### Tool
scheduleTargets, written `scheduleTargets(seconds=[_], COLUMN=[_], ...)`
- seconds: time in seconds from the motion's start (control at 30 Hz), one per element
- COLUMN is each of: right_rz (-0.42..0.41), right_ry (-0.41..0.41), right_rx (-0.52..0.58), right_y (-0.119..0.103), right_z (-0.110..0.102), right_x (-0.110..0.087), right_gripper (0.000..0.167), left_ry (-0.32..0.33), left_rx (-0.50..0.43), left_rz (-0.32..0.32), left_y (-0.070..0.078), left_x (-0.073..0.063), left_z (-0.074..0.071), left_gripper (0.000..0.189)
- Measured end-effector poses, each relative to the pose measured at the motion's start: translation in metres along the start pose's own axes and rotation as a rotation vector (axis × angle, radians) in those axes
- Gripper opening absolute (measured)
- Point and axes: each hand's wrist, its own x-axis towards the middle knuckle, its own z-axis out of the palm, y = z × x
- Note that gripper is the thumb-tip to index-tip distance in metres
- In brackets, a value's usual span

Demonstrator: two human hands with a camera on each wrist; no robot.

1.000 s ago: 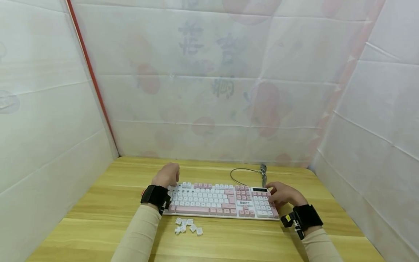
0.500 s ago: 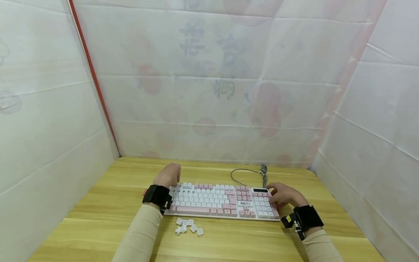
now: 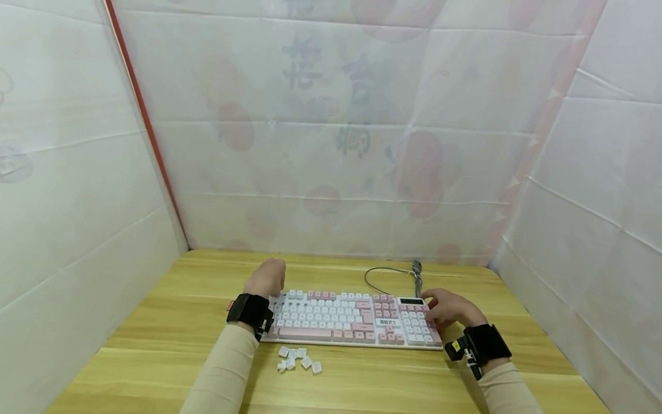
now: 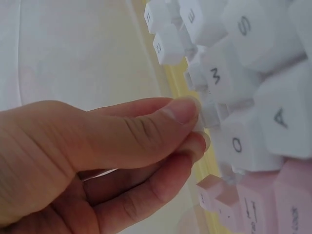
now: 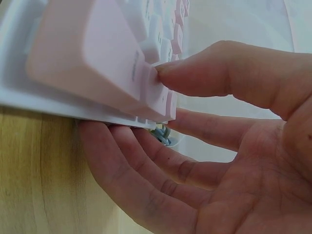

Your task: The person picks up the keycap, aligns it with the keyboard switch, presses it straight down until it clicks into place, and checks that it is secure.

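One keyboard is white (partly pink also); the left hand is narrow, its hold I cannot tell; the right hand grips the keyboard's end.

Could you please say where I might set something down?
The table is bare between loose keys and right sleeve, and left of the left sleeve. The keyboard is crowded: left hand and right hand at its ends, cable behind.

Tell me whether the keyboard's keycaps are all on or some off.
Some off: the left wrist view shows uncapped switches beside the W keycap, and loose keycaps lie on the table before the keyboard.
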Motion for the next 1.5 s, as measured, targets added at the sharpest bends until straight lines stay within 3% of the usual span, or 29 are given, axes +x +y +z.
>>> scheduleTargets(seconds=[0.17,0.43,0.67,0.9,1.17,1.5], right_rz=[-0.011,0.002,0.000,-0.012,0.001,-0.001], right_ry=[-0.008,-0.009,-0.010,-0.033,-0.017,-0.015], right_rx=[-0.006,-0.004,-0.002,0.004,-0.017,0.000], right_y=[-0.001,0.000,-0.002,-0.002,0.002,0.002], right_z=[0.000,-0.002,-0.002,-0.004,-0.003,-0.003], right_x=[0.000,0.001,0.001,-0.002,0.001,0.004], right_gripper=[0.071,0.071,0.070,0.068,0.067,0.070], left_ry=[-0.002,-0.005,0.010,0.019,0.037,0.056], left_rx=[0.014,0.021,0.024,0.001,-0.011,-0.071], left_rz=[-0.028,-0.031,-0.051,-0.040,-0.020,0.021], left_y=[0.000,0.003,0.002,0.000,-0.006,-0.010], left_x=[0.002,0.006,0.007,0.010,0.010,0.006], left_z=[0.000,0.002,0.002,0.003,0.008,0.007], left_gripper=[0.019,0.044,0.029,0.036,0.019,0.024])
